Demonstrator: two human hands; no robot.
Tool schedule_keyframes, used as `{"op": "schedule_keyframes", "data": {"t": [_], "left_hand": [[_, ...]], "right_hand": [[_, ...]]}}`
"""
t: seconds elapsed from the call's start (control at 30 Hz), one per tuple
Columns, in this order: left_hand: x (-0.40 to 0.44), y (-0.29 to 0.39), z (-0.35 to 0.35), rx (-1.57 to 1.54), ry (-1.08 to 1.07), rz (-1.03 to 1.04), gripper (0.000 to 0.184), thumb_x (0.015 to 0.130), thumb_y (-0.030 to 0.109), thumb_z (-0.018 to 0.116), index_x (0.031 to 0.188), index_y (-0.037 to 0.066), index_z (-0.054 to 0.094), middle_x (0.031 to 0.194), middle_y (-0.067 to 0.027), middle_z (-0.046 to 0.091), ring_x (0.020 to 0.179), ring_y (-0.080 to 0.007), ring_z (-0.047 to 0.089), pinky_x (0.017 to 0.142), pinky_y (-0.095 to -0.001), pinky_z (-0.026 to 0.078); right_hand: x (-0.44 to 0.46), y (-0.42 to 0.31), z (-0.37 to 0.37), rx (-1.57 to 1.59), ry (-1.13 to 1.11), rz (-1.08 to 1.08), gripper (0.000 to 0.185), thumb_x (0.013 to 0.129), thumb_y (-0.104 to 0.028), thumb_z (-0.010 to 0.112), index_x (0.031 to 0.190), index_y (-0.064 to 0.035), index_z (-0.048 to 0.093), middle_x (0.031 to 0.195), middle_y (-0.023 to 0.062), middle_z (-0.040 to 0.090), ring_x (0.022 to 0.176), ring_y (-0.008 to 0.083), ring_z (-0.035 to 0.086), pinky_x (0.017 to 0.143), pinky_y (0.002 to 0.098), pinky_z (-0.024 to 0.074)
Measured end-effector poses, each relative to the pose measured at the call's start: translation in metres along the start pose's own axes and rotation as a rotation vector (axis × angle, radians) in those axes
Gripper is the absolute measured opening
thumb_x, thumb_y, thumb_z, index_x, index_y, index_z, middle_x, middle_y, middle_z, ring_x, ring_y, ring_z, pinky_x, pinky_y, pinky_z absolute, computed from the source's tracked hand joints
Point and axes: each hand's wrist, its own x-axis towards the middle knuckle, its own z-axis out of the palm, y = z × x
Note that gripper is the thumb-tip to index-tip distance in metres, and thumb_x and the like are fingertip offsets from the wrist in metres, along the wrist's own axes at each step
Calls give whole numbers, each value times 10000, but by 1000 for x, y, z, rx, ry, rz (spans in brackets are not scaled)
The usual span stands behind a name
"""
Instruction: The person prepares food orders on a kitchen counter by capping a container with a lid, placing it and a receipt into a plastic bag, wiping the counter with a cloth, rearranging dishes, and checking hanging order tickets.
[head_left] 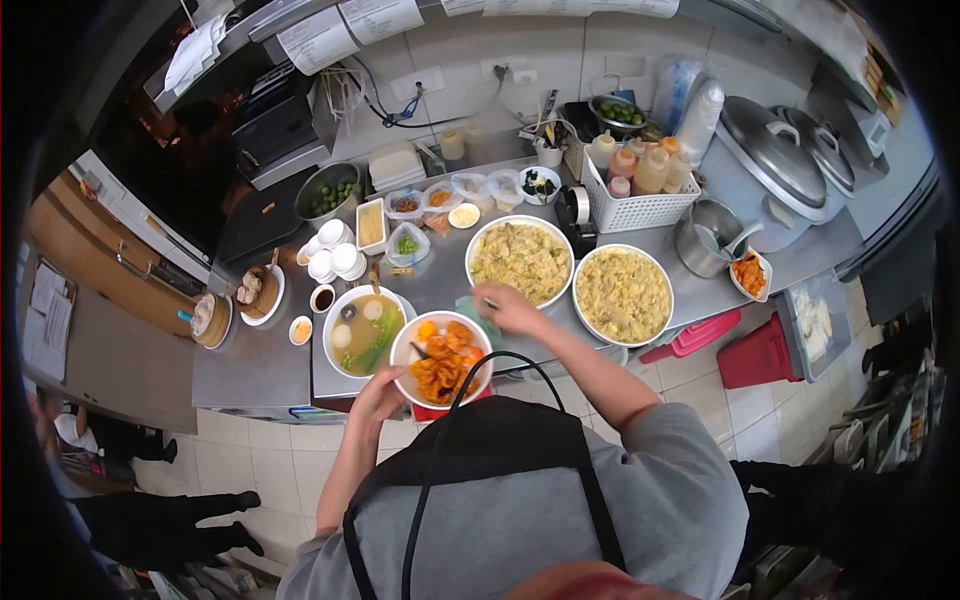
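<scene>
Left hand (378,398) grips the near left side of a white bowl (401,352), its fingers closed in at the rim, presumably to steady the load. The bowl, just ahead of the torso, holds orange, fried-looking pieces (446,370). Right hand (512,310), with fingers partly bent, hovers beyond and to the right of it; whether it holds anything cannot be told. Just beside its fingers lies a green cloth-like item (477,318). Beyond the left hand stands a soup bowl (328,342) with leafy greens (385,336). Beyond the right hand is a large bowl of yellow, eggy-looking food (468,255); its twin (671,310) stands to that hand's right, both probably kept within reach. Farther beyond the right hand, a white perforated basket (640,213) groups squeeze bottles (653,170) upright, likely for quick picking. Well left of the left hand sits a bamboo steamer (264,296) on the steel counter (245,372).
</scene>
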Motion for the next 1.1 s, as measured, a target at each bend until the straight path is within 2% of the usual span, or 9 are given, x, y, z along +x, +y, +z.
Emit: {"op": "schedule_keyframes", "data": {"t": [0.03,0.1,0.23,0.67,0.83,0.97,1.03,1.07,1.1], "left_hand": [[7,1,1,84,-35,-113,542,761,196,528,1190,-53,309,1144,-192,456,1017,-291,498,835,-426,438],[22,0,5,170,-68,-229,547,762,207,533,1189,-52,311,1135,-190,465,999,-290,512,825,-425,446],[39,-6,17,203,-164,-325,549,770,247,528,1196,-28,316,1134,-188,469,983,-299,522,810,-451,450],[20,-14,9,109,-155,-318,573,758,309,516,1189,-24,337,1134,-205,463,973,-346,519,713,-469,494],[15,-19,9,37,-125,-260,604,751,339,517,1205,-6,319,1133,-211,459,967,-364,516,727,-471,490],[26,-19,-13,-133,-60,-186,677,731,382,528,1234,10,269,1182,-201,403,1043,-371,455,785,-500,448],[30,-15,-19,-149,-10,-179,717,720,402,535,1247,20,234,1220,-193,350,1094,-359,411,810,-508,426],[32,-15,-20,-148,-15,-176,717,720,402,535,1247,20,234,1220,-193,350,1094,-359,411,810,-508,426],[35,-18,-23,-102,39,-173,723,714,405,539,1248,21,239,1205,-206,363,1072,-368,429,799,-502,436]], "right_hand": [[17,-15,-4,237,-18,-15,51,744,-79,517,771,-37,508,867,81,556,831,188,528,716,308,415],[43,-43,-14,650,-366,166,92,778,-116,519,833,-43,517,843,35,573,804,99,513,697,251,410],[65,-58,-9,399,-748,-1,165,793,-126,531,925,-40,578,907,36,583,863,100,511,769,236,396],[8,-65,-46,257,-428,-98,125,706,-82,627,820,-31,643,839,66,612,843,155,559,768,271,417],[-34,-41,-57,316,-186,188,133,696,-97,628,821,-58,650,840,65,628,817,169,573,768,269,420],[-54,-28,-61,300,-82,190,122,687,-101,631,798,-50,649,847,69,625,814,188,578,767,270,424],[-61,-24,-58,67,92,-14,155,687,-100,612,832,-57,643,855,70,622,819,209,576,771,300,427],[-67,-17,-53,62,94,-16,155,687,-100,612,832,-57,643,855,70,622,819,209,576,771,300,427],[-74,-6,-47,-266,-37,-199,177,690,-94,594,859,-69,639,855,74,619,822,220,575,767,322,429]]}}
